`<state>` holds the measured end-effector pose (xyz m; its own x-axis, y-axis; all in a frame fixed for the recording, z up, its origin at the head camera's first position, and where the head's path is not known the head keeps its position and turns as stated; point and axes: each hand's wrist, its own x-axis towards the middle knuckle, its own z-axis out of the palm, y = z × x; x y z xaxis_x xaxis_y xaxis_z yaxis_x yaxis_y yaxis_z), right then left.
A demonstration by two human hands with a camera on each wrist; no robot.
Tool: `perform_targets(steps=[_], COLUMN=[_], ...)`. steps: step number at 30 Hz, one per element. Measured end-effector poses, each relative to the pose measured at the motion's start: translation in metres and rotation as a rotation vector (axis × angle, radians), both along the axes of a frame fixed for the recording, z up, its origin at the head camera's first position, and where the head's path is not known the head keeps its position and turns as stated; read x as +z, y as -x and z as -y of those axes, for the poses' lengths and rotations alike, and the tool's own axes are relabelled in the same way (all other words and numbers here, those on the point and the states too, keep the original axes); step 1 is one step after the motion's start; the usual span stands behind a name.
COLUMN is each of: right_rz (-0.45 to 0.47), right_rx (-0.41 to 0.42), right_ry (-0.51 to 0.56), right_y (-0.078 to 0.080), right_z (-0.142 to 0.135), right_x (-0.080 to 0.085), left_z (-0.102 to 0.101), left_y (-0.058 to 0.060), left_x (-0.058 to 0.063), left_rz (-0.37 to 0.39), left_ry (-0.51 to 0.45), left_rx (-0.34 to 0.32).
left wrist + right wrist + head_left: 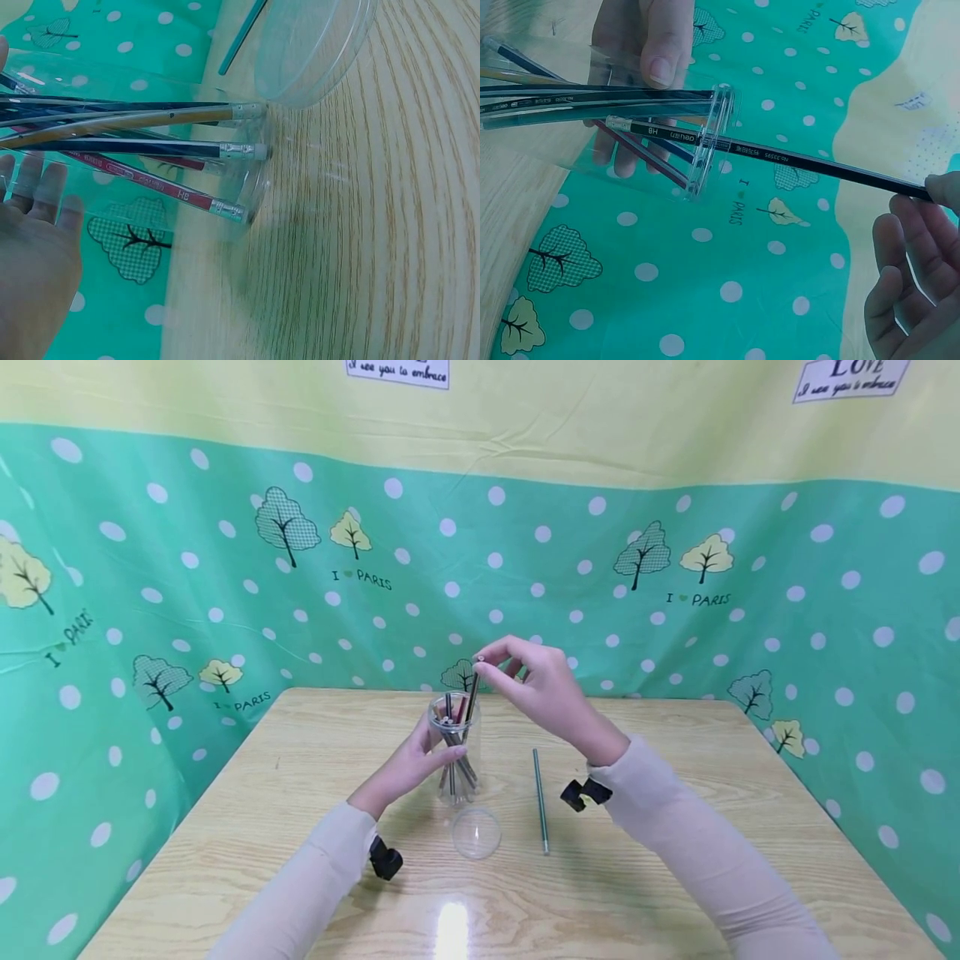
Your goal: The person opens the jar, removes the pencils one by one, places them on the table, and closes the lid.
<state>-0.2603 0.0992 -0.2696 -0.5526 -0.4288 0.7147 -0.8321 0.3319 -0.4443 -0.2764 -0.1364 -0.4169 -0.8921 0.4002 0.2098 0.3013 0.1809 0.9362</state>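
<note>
My left hand (401, 768) grips a clear jar (435, 752) that stands upright on the table, thumb across its front. Several pencils lean inside, among them a red one marked HB (161, 184), their eraser ends down at the jar's bottom. Above the rim, my right hand (543, 689) pinches the upper end of a black pencil (810, 163) between thumb and finger. The eraser end of that pencil is inside the jar's mouth, and most of its length sticks out. The right hand's other fingers are loosely bent.
A round clear lid (476, 833) lies on the wooden table (300, 827) just in front of the jar. To the right of the lid lies a green pencil (541, 802). A green and yellow dotted curtain (525, 560) hangs behind and along the sides of the table.
</note>
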Motion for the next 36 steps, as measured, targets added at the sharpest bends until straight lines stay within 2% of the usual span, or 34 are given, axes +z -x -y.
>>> perform_targets(steps=[17,31,36], right_rz=[-0.075,-0.134,-0.145], right_rx=[0.008,0.004,-0.004], right_ry=[0.109,0.170,0.180], right_y=[0.001,-0.002,-0.003], right_z=[-0.007,-0.013,-0.017], right_x=[0.009,0.016,0.020], left_z=[0.000,0.000,-0.001], left_y=[-0.001,-0.002,-0.003], left_x=[0.000,0.001,0.002], left_rz=[0.004,0.003,0.003], left_ry=[0.016,0.035,0.020], left_rx=[0.008,0.028,0.016])
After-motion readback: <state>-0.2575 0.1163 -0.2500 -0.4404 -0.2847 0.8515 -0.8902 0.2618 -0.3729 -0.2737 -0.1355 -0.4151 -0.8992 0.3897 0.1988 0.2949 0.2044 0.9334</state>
